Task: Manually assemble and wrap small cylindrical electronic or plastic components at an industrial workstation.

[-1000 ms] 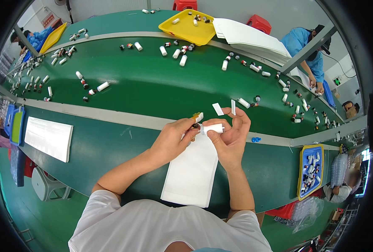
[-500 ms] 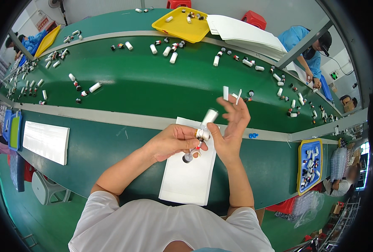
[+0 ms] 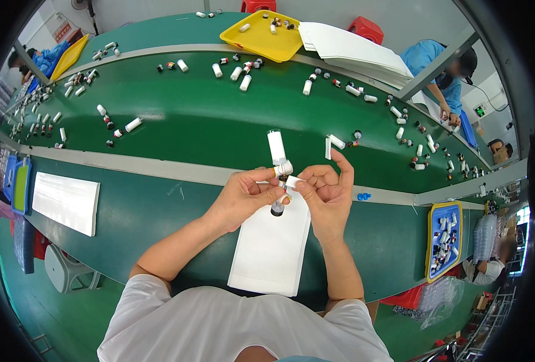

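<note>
In front of my chest, my left hand point(image 3: 243, 196) pinches a small assembly with a white cylinder point(image 3: 276, 146) in a clear sleeve at its far end. A round white piece sits by my left fingertips, and a dark-ended round part point(image 3: 277, 209) hangs on the near side. My right hand point(image 3: 329, 196) pinches a short white strip point(image 3: 293, 181) between thumb and fingers, against the assembly. Another white strip point(image 3: 327, 148) stands up from the raised right index fingertip. White paper sheets point(image 3: 267, 256) lie under both hands. My fingers partly hide the assembly's middle.
Across a pale rail, a green belt point(image 3: 189, 114) carries many loose white cylinders and dark-ended parts. A yellow tray point(image 3: 228, 37) stands at the far side; a blue tray point(image 3: 431, 265) of parts sits right. White sheets point(image 3: 65, 205) lie left. A blue piece point(image 3: 364, 196) rests beside my right hand.
My right hand has come down and closed its fingers, bringing one white strip to the assembly. The white cylinder has swung left and now points away from me. Belt parts have shifted slightly left.
</note>
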Motion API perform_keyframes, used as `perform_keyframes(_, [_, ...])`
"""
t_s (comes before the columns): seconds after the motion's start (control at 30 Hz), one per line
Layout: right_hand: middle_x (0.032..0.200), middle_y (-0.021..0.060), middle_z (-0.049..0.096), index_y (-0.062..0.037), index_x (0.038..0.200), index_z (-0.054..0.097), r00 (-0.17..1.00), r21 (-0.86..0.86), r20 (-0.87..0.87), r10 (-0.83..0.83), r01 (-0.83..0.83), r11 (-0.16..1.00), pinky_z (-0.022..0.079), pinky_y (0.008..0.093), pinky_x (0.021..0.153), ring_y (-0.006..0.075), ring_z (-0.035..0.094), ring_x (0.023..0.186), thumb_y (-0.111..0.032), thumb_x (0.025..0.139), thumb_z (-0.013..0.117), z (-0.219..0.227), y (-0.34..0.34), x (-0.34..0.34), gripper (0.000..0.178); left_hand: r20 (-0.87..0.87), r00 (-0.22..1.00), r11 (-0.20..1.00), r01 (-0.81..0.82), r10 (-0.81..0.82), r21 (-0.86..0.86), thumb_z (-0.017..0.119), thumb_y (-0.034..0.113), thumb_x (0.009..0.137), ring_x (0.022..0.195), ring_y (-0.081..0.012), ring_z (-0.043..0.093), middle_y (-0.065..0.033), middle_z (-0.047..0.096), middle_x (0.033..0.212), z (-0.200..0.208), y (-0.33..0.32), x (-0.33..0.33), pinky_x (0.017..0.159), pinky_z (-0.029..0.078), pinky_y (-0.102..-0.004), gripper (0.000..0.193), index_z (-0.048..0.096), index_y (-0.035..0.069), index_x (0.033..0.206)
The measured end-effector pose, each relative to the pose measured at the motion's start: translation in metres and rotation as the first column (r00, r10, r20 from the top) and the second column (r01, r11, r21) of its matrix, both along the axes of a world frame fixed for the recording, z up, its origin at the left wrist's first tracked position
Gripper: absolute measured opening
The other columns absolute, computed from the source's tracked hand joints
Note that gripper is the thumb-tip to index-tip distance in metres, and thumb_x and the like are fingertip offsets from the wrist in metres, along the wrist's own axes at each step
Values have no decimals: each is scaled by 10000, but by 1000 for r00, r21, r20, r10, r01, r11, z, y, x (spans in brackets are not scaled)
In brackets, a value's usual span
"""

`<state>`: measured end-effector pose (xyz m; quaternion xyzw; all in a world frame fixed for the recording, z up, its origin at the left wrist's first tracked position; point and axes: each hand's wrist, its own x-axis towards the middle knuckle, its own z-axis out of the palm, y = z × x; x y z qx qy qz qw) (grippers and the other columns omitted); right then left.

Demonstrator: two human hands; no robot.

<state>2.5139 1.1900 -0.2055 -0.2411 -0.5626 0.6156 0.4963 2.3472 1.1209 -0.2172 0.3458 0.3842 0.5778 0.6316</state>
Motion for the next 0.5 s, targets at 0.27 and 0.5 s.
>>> perform_keyframes(0.27, [977, 130, 616, -41, 1423, 241, 988, 181, 157, -7, -22, 983, 539, 283, 721, 163, 661, 805, 131, 846, 657, -7, 1, 3, 731, -298, 935, 962, -121, 193, 244, 632, -78, 896, 923, -152, 681, -34, 495, 935, -6, 4, 15, 695, 541, -248, 277, 627, -60, 1172])
perform_keyframes(0.5, [1305, 152, 438, -88, 1428, 249, 984, 167, 176, -23, -7, 986, 524, 264, 633, 158, 655, 725, 45, 752, 797, -12, 12, 12, 880, -353, 910, 907, -56, 218, 417, 678, -31, 883, 935, -180, 656, -89, 565, 1014, -6, 7, 12, 734, 585, -294, 150, 692, -50, 1031])
